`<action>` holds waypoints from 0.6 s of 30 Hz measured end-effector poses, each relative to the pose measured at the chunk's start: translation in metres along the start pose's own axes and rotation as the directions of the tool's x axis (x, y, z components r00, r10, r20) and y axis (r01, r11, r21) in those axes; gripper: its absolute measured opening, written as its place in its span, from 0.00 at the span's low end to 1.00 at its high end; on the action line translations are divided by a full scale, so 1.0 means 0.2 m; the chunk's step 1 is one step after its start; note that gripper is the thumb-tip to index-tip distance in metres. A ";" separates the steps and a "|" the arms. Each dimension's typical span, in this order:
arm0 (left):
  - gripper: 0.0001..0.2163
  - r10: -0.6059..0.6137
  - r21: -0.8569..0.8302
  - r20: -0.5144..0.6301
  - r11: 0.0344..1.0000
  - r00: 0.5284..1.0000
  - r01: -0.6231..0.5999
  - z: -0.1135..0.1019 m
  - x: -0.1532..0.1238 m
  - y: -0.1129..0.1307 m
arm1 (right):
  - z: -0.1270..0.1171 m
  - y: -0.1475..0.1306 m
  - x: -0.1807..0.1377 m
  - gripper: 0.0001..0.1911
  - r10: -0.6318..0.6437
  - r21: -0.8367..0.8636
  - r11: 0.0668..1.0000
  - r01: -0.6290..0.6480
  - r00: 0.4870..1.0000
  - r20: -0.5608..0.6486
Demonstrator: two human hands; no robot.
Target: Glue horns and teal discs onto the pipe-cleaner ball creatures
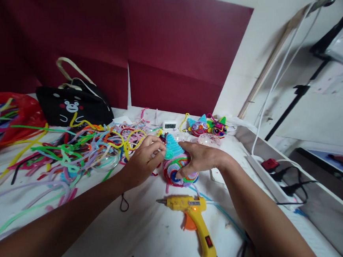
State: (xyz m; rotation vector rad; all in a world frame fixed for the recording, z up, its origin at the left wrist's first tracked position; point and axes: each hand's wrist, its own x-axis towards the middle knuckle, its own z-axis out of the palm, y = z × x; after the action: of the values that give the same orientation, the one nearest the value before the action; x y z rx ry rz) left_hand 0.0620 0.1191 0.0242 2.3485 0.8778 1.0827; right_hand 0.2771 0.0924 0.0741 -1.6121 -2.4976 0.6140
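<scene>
A round craft piece (175, 175) covered in coiled, colourful pipe cleaners, with a turquoise pointed ear (173, 145) on top, sits on the white table in front of me. My right hand (200, 158) wraps over its right side, thumb across the front near a blue coil. At its upper left, my left hand (150, 158) has its fingers pinched together beside the ear and a small turquoise coil (169, 154). Whatever lies between those fingertips is hidden. Nearer to me lies a yellow hot glue gun (192, 206) with an orange trigger, its small light glowing.
Loose pipe cleaners (80, 147) are heaped on the left, with a red bag (30, 112) and a black bag (74, 106) behind. Two similar crafts (199, 127) and a small digital clock (169, 125) stand at the back. A power strip (270, 180) lies along the right edge.
</scene>
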 end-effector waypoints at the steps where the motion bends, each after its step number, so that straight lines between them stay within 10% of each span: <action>1: 0.10 -0.008 -0.005 0.003 1.000 1.000 0.008 0.01 0.00 0.00 | 0.00 0.00 0.00 0.38 -0.012 0.002 1.000 0.012 1.000 -0.005; 9: 0.10 -0.006 0.035 0.065 0.999 0.998 0.004 0.00 0.00 0.01 | 0.01 0.04 0.00 0.47 -0.014 0.123 0.992 0.015 1.000 -0.006; 18: 0.10 -0.064 -0.026 0.098 0.997 0.993 0.067 0.00 -0.02 0.02 | 0.01 0.04 0.00 0.32 -0.103 0.195 0.975 0.109 0.994 -0.039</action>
State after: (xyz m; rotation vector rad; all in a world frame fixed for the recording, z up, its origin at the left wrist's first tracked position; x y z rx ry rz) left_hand 0.0625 0.1137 0.0246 2.3105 0.8911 0.9412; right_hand 0.2843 0.0944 0.0691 -1.3983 -2.3974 0.7898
